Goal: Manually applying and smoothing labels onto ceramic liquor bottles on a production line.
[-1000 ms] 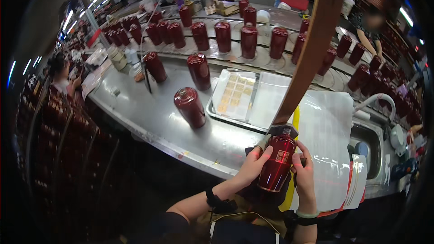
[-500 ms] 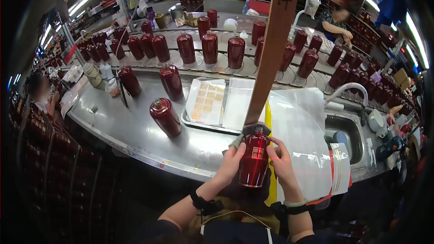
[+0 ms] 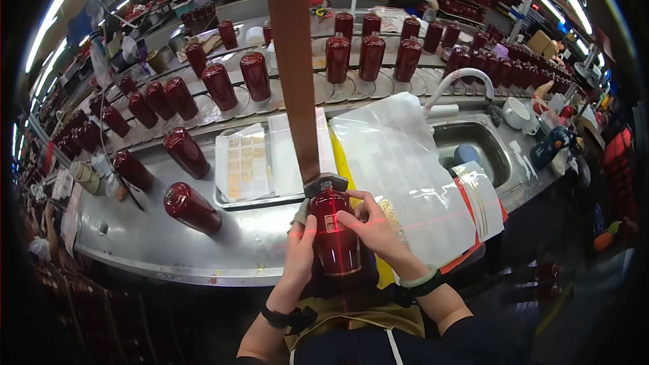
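Observation:
A glossy dark red bottle [image 3: 339,253] stands tilted before me, its neck at a dark angular bracket [image 3: 326,181]. Its front carries a small gold square label [image 3: 330,222]. My left hand [image 3: 296,253] grips the bottle's left side, thumb on the glass and fingers partly hidden behind; greyish covers show on some fingertips. From the right, my right hand [image 3: 375,230] lays its thumb against the label's right edge, while its forefinger bends near the bottle's shoulder. Thin red light lines cross the bottle and my right hand.
A brown post [image 3: 294,67] rises above the bracket. Left of it lies a metal tray [image 3: 263,201] with a sheet of gold labels [image 3: 245,162]. Several red bottles [image 3: 193,209] stand on the steel bench and the conveyor [image 3: 284,94]. Clear plastic sheeting [image 3: 385,142] and a sink [image 3: 473,149] are rightward.
My view has swung to the right, so the scene sits further left. My right thumb has moved from the bottle's side onto its front, at the label. The left hand keeps its hold.

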### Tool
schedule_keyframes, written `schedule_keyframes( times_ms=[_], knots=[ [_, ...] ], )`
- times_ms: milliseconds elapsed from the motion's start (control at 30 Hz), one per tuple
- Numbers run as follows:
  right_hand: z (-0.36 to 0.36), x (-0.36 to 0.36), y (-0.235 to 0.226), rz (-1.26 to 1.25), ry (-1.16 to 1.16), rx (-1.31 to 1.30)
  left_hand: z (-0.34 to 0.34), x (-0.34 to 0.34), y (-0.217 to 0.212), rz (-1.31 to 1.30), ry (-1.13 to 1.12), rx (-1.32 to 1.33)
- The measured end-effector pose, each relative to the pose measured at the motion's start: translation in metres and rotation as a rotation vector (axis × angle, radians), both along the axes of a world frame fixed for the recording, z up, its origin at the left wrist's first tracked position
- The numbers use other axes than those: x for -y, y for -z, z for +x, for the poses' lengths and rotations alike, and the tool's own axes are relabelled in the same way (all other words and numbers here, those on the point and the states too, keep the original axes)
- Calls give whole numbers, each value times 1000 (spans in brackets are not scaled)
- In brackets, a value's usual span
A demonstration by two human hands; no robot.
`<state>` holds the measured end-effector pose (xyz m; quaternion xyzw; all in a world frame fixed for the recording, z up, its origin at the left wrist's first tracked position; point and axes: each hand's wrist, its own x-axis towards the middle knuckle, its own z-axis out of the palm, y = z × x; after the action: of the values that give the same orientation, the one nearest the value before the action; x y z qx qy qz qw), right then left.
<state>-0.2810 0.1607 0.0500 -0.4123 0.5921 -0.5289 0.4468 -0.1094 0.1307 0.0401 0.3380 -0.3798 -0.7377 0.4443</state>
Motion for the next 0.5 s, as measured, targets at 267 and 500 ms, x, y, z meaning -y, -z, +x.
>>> schedule_keyframes(
  times_ms=[267, 500],
  knots=[
    [-9, -5, -10, 76, -68, -3, 4, 0, 4, -16, -9, -47],
    [-20, -32, -3, -105, 77, -162, 8, -5, 3, 84, -46, 46]
  ],
)
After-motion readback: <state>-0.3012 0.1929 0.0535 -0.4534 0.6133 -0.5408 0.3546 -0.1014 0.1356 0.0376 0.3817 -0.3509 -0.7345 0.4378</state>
